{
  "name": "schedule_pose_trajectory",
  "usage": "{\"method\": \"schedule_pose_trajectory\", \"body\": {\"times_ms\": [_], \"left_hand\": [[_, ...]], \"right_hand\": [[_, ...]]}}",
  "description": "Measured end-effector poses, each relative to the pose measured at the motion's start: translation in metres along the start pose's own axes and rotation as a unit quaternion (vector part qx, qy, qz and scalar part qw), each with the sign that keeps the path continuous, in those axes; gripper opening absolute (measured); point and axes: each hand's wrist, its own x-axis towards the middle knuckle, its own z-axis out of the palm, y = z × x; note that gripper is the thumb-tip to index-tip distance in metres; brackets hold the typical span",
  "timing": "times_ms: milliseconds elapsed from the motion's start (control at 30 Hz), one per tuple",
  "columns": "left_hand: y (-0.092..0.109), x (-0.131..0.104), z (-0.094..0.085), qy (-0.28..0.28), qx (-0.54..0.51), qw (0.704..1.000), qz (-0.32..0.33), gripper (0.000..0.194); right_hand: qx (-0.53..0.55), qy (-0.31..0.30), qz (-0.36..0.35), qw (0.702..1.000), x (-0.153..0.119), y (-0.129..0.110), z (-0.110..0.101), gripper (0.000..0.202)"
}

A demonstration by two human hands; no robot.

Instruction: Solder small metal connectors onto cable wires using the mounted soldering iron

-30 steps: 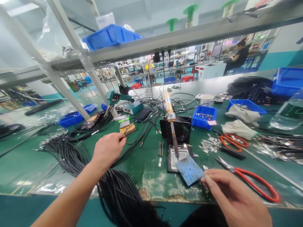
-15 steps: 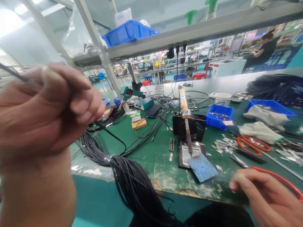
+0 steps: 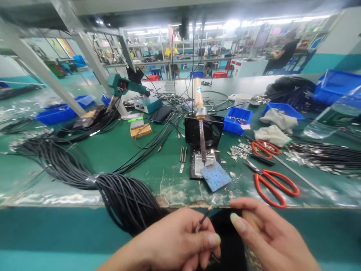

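fingers (image 3: 204, 241) of the left hand (image 3: 180, 238) pinched a dark cable (image 3: 203, 219) just below its coppery tip, angled up by the desk's (image 3: 101, 150) front edge. right hand (image 3: 272, 231) hung just beside, fingertips parted, nothing visible between. short, firm pinch looked right; bare end probably bent easily, so no twisting.

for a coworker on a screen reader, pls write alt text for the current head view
The left hand holds a dark cable, tip upward, beside the right hand at the edge of a green workbench. On it are a blue sponge, a wooden-handled soldering iron and red-handled scissors; a bundle of black cables drapes over the edge.
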Motion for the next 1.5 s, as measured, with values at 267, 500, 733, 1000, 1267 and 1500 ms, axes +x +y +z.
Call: {"method": "schedule_pose_trajectory", "body": {"times_ms": [267,500,733,1000,1267,1500], "left_hand": [[0.007,-0.012,0.009,0.025,0.081,0.996,0.003,0.021],[0.01,-0.005,0.014,0.046,0.021,0.994,0.099,0.029],[0.006,-0.016,-0.001,0.025,0.052,0.996,0.068,0.028],[0.007,-0.004,0.012,0.072,0.012,0.991,0.111,0.027],[0.004,-0.016,0.015,0.149,0.129,0.968,0.156,0.021],[0.0,-0.017,0.015,0.161,0.111,0.968,0.158,0.021]], "right_hand": [[-0.059,-0.085,-0.035,0.994,0.014,-0.01,0.005,0.024],[-0.044,-0.069,0.0,0.997,0.009,-0.007,-0.005,0.025],[-0.057,-0.026,-0.005,0.998,0.007,-0.007,-0.005,0.027],[-0.087,-0.099,-0.035,0.991,0.001,-0.003,-0.018,0.017],[-0.172,-0.09,-0.019,0.981,0.0,-0.004,-0.015,0.033],[-0.151,-0.087,-0.021,0.984,-0.001,0.0,-0.01,0.032]]}}
